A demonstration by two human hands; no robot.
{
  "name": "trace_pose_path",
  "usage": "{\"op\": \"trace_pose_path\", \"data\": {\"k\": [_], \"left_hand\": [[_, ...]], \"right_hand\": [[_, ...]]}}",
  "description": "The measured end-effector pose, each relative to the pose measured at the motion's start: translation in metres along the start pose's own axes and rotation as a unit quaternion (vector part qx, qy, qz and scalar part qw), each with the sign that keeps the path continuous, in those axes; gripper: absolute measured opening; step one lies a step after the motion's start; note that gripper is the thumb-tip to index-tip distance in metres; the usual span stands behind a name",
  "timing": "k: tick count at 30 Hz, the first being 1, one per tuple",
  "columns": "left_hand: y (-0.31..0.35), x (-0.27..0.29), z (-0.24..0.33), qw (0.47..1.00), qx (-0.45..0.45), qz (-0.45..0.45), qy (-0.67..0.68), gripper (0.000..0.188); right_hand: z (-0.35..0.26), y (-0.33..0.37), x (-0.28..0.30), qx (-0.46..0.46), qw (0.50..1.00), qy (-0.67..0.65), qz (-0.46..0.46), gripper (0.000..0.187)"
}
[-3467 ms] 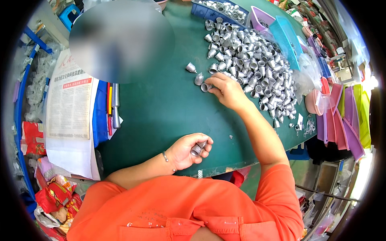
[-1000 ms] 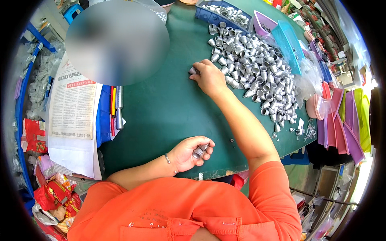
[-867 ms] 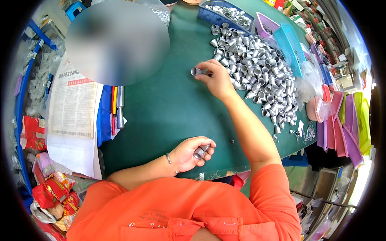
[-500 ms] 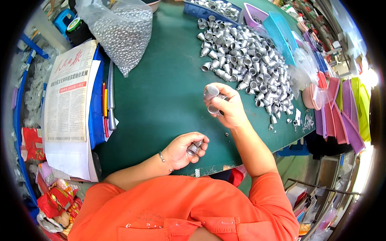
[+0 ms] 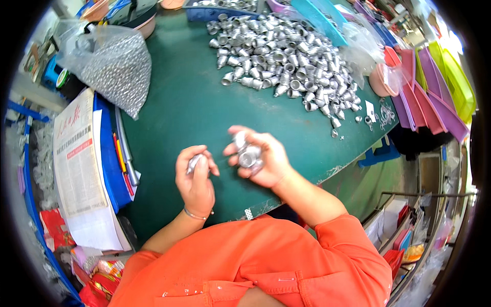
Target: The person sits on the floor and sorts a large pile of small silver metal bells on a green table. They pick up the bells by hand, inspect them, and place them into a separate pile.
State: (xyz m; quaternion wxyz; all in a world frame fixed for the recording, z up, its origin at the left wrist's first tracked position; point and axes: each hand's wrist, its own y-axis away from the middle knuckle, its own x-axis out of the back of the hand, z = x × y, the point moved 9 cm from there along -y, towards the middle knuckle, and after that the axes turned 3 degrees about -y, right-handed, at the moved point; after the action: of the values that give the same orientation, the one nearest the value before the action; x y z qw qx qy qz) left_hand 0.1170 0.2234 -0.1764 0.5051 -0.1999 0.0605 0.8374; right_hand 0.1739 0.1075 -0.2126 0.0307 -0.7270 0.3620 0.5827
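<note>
My right hand (image 5: 263,158) cups a few silver metal cup-shaped fittings (image 5: 249,157), one with its round open end facing up. To its left, my left hand (image 5: 197,176) pinches a small silver metal fitting (image 5: 193,164) between thumb and fingers; its shape is partly hidden. Both hands are above the green table (image 5: 169,123), apart from each other. Beyond them lies a large heap of the same metal fittings (image 5: 286,61), jumbled in all directions.
A clear bag of small silver balls (image 5: 120,69) sits at the far left. A newspaper (image 5: 79,153), pencils (image 5: 120,153) and a blue tray (image 5: 108,169) lie left. A blue bin (image 5: 202,14) of fittings stands at the back; coloured bins (image 5: 434,92) are at right.
My right hand has come back from beside the heap toward my body, still holding fittings. My left hand has risen and turned, its fitting now pinched. The view has shifted too.
</note>
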Motion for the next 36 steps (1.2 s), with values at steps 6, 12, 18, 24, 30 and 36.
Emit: {"op": "trace_pose_path", "data": {"k": [6,12,18,24,30,36], "left_hand": [[0.022,-0.062,0.041,0.831,-0.270,-0.214,-0.436,0.029],[0.016,-0.033,0.031,0.926,-0.215,-0.146,-0.275,0.021],[0.018,-0.030,0.014,0.949,-0.169,-0.139,-0.228,0.016],[0.018,-0.035,0.003,0.955,-0.138,-0.148,-0.219,0.013],[0.020,-0.040,-0.001,0.953,-0.119,-0.153,-0.234,0.012],[0.016,-0.043,-0.006,0.947,-0.099,-0.170,-0.255,0.014]], "right_hand": [[0.059,0.000,-0.002,-0.066,0.988,-0.137,-0.028,0.033],[0.019,0.050,0.017,0.008,0.977,-0.161,-0.138,0.031],[-0.048,0.190,0.120,0.256,0.947,-0.192,-0.005,0.021],[-0.017,0.241,0.263,0.207,0.883,-0.187,0.377,0.016],[-0.018,0.219,0.339,0.268,0.833,-0.224,0.430,0.018],[-0.033,0.240,0.359,0.351,0.778,-0.156,0.497,0.026]]}}
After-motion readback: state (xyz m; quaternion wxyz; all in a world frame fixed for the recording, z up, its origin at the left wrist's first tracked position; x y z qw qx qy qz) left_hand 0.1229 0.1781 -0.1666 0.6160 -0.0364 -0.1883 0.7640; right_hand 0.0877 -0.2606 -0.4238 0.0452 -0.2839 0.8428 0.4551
